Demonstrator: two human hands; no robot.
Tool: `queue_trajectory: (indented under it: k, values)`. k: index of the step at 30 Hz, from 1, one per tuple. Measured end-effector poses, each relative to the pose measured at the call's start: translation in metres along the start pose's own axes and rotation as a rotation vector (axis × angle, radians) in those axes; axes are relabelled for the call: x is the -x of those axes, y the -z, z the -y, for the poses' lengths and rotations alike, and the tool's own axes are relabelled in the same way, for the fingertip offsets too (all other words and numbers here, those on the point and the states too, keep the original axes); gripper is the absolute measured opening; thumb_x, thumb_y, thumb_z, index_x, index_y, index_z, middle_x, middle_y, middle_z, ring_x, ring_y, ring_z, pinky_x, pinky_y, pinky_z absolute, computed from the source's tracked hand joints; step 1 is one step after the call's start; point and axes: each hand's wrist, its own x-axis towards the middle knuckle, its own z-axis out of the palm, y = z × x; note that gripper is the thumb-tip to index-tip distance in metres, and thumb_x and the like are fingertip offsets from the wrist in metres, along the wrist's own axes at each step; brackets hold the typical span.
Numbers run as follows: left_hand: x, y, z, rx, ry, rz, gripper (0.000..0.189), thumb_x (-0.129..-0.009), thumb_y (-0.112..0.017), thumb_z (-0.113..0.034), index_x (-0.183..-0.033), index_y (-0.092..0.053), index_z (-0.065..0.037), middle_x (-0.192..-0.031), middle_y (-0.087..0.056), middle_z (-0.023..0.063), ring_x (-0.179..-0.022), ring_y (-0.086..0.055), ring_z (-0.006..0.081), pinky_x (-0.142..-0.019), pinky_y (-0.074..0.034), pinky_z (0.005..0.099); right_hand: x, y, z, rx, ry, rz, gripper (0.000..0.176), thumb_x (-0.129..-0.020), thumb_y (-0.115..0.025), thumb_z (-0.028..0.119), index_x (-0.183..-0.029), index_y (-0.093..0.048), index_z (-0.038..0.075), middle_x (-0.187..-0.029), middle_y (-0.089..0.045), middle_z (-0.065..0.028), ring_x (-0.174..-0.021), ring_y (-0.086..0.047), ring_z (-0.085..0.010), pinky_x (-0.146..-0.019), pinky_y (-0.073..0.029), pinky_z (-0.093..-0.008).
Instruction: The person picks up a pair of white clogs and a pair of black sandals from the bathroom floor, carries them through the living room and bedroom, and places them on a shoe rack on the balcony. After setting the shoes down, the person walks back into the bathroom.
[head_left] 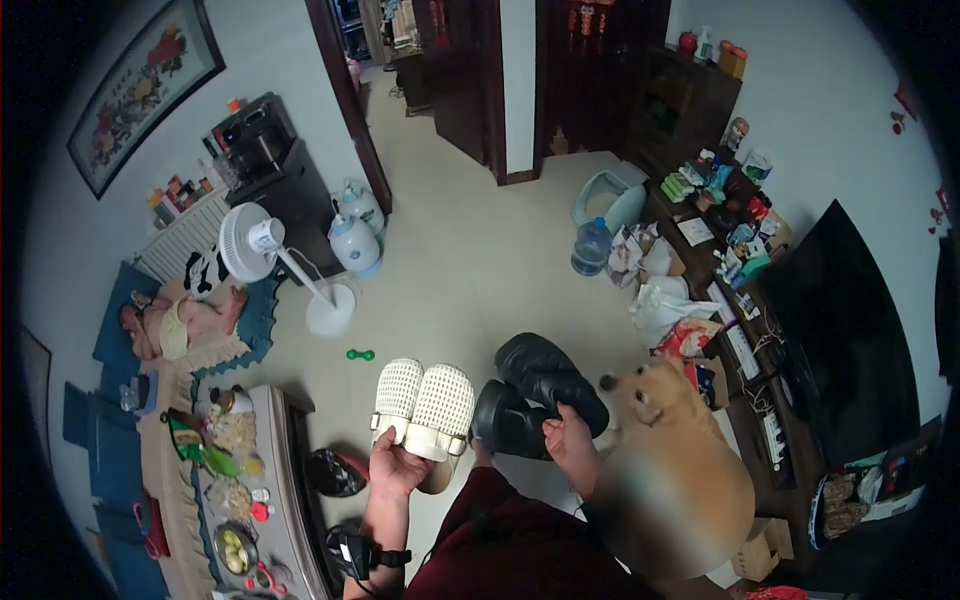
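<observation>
A pair of cream woven slippers (423, 405) with side buckles is held up side by side in my left hand (400, 464). The fingers are closed round their lower ends, and part of that grip is hidden under the soles. My right hand (572, 446) pinches a pair of black padded slippers (548, 378), thumb on top. The two black slippers overlap at an angle, just right of the cream ones. Close beside my right hand stands a golden dog (665, 400), its nose near the black slippers.
A white fan (331, 308) and a green toy dumbbell (361, 355) are ahead on the left. A cluttered coffee table (290, 480) stands at left, with a person (185, 325) lying on the sofa beyond. Bags and a water jug (592, 247) line the right.
</observation>
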Motion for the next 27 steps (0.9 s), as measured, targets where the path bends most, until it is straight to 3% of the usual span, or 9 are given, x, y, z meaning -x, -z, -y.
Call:
queue_trajectory:
  k: [5,8,12,13,17,20,22,25,27]
  values:
    - [-0.131,-0.060,-0.070,-0.074,0.004,-0.061,0.041,-0.086,-0.036,-0.028,-0.122,-0.039,-0.009,-0.120,-0.049,0.0100,-0.112,-0.046,0.0279,-0.096,-0.032,0.0498,-0.091,-0.090,0.046,-0.052,0.114,-0.026,0.014,-0.083,-0.051,0.024,-0.086,-0.048,0.011,-0.073,-0.048,-0.0040,-0.067,-0.047,-0.0157,-0.065,-0.040,-0.0276]
    - [-0.202,-0.106,-0.109,-0.104,0.054,0.020,0.042,-0.086,-0.036,-0.028,-0.123,-0.039,-0.009,-0.121,-0.048,0.0107,-0.114,-0.044,0.0291,-0.098,-0.030,0.0503,-0.141,-0.157,0.076,-0.058,0.255,-0.072,0.015,-0.082,-0.053,0.025,-0.086,-0.047,0.011,-0.074,-0.049,-0.0045,-0.067,-0.047,-0.0162,-0.059,-0.038,-0.0277]
    - [-0.284,-0.177,-0.145,-0.080,0.134,0.170,0.046,-0.086,-0.035,-0.028,-0.127,-0.034,-0.007,-0.127,-0.041,0.0146,-0.120,-0.036,0.0321,-0.100,-0.026,0.0509,-0.203,-0.219,0.113,-0.062,0.226,-0.002,0.016,-0.082,-0.050,0.025,-0.092,-0.047,0.013,-0.073,-0.048,-0.0044,-0.065,-0.047,-0.0172,-0.059,-0.038,-0.0308]
    - [-0.306,-0.191,-0.155,-0.066,0.160,0.145,0.048,-0.086,-0.034,-0.027,-0.128,-0.031,-0.006,-0.129,-0.038,0.0154,-0.121,-0.034,0.0327,-0.100,-0.025,0.0516,-0.243,-0.210,0.118,-0.053,0.170,0.003,0.017,-0.083,-0.049,0.027,-0.092,-0.047,0.013,-0.071,-0.048,-0.0045,-0.064,-0.047,-0.0175,-0.059,-0.039,-0.0309]
    - [-0.401,-0.244,-0.191,-0.113,0.126,0.308,0.048,-0.087,-0.029,-0.026,-0.130,-0.027,-0.006,-0.133,-0.032,0.0162,-0.123,-0.031,0.0343,-0.101,-0.022,0.0537,-0.372,-0.231,0.144,0.206,0.416,0.105,0.021,-0.083,-0.048,0.027,-0.097,-0.048,0.011,-0.080,-0.051,-0.0072,-0.071,-0.050,-0.0199,-0.068,-0.042,-0.0325]
    - [-0.463,-0.293,-0.212,-0.102,0.094,0.259,0.048,-0.087,-0.028,-0.025,-0.131,-0.025,-0.006,-0.134,-0.029,0.0173,-0.124,-0.029,0.0355,-0.101,-0.021,0.0549,-0.435,-0.276,0.182,0.060,0.298,0.058,0.023,-0.084,-0.046,0.024,-0.102,-0.048,0.010,-0.090,-0.052,-0.0090,-0.078,-0.051,-0.0222,-0.075,-0.043,-0.0344]
    - [-0.507,-0.326,-0.234,-0.037,0.099,0.236,0.052,-0.083,-0.031,-0.023,-0.132,-0.023,-0.007,-0.134,-0.028,0.0187,-0.124,-0.027,0.0370,-0.101,-0.021,0.0565,-0.432,-0.368,0.231,-0.121,0.180,0.018,0.023,-0.085,-0.045,0.022,-0.104,-0.048,0.010,-0.096,-0.052,-0.0096,-0.083,-0.051,-0.0235,-0.078,-0.043,-0.0354]
    - [-0.561,-0.372,-0.261,-0.033,0.020,0.260,0.064,-0.071,-0.042,-0.022,-0.131,-0.024,-0.007,-0.133,-0.029,0.0200,-0.123,-0.028,0.0398,-0.100,-0.022,0.0576,-0.468,-0.441,0.279,-0.022,0.169,0.196,0.020,-0.085,-0.045,0.018,-0.102,-0.050,0.009,-0.098,-0.053,-0.0089,-0.085,-0.052,-0.0237,-0.079,-0.043,-0.0362]
    - [-0.593,-0.409,-0.284,-0.111,0.014,0.317,0.068,-0.068,-0.046,-0.023,-0.131,-0.025,-0.007,-0.133,-0.030,0.0198,-0.122,-0.028,0.0403,-0.100,-0.022,0.0576,-0.512,-0.475,0.301,0.073,0.219,0.191,0.019,-0.085,-0.045,0.018,-0.101,-0.050,0.008,-0.098,-0.054,-0.0092,-0.087,-0.052,-0.0246,-0.080,-0.044,-0.0367]
